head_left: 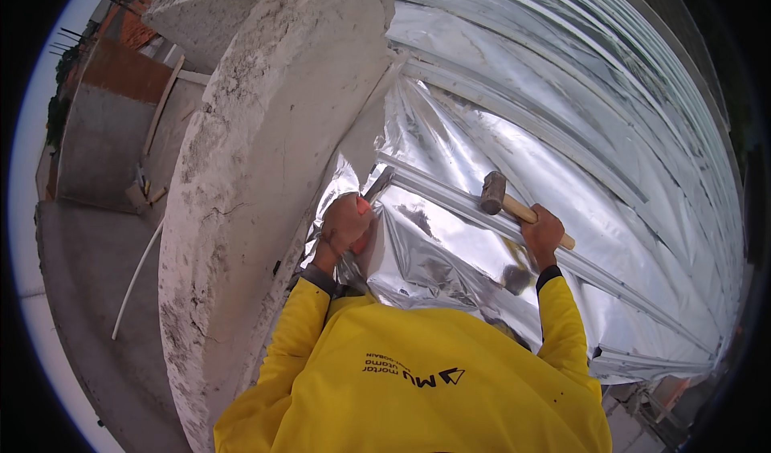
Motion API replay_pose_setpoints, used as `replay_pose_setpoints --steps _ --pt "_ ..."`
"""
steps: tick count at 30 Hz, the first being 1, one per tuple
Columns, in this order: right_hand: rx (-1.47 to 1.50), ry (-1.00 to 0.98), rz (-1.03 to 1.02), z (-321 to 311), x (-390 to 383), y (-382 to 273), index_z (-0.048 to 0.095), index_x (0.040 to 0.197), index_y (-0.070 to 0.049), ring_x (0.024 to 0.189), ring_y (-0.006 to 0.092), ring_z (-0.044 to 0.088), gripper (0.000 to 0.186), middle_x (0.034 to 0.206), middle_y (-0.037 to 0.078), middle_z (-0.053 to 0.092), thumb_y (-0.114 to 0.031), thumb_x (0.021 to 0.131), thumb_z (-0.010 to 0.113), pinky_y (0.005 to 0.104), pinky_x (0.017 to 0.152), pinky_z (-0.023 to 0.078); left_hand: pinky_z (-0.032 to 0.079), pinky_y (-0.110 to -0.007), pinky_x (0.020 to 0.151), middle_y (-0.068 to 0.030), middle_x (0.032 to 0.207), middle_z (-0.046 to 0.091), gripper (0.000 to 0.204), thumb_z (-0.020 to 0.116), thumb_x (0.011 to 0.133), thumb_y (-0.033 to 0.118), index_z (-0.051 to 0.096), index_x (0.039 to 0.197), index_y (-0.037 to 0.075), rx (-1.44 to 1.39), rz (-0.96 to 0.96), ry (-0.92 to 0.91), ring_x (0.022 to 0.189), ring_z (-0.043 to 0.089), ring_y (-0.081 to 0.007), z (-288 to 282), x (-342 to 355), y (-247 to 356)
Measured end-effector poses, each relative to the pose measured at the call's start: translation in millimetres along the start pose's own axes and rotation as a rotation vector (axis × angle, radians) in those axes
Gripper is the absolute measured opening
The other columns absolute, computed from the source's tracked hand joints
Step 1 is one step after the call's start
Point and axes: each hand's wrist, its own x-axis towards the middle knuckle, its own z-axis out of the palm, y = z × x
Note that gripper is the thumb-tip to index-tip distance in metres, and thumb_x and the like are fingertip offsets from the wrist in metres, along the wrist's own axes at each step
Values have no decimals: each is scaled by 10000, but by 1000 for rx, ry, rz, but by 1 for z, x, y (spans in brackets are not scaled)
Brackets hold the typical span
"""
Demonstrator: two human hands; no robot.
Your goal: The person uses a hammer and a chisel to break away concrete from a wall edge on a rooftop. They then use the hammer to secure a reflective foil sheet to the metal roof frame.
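Black shirt lettering (401, 367), hammer (516, 207) in hand (544, 231)

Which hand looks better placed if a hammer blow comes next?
Likely the right hand: it holds the hammer by its wooden handle, head near the metal strip. The left hand holds a red-handled tool near the strip's end.

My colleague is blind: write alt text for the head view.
A person in a yellow top holds a wooden-handled hammer in the right hand and, in the left hand, a red-and-grey tool near one end of a metal strip over silver foil. A pale concrete wall stands at left.
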Motion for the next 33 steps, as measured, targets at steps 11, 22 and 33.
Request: replay_pose_setpoints --steps 11,22,33 --pt "-48 96 -37 10 -4 2 710 892 -134 765 336 670 216 804 105 707 -215 694 739 455 706 507 526 -454 796 -207 923 687 333 664 800 327 680 913 14 2 -30 -9 874 660 -387 0 -2 4" --pt "-141 105 -60 11 -6 -3 684 810 -146 691 363 660 180 724 113 681 -310 763 741 467 617 499 530 -467 759 -176 872 689 303 659 819 257 585 1027 49 -177 -143 166 844 670 -385 19 -23 13" --pt "-212 71 -86 14 -6 -4 676 803 -149 683 359 654 254 706 107 672 -390 771 749 484 608 485 512 -493 836 -268 1052 658 773 693 829 263 316 1449 -2 -253 -466 255 953 639 -461 -30 -102 -1"
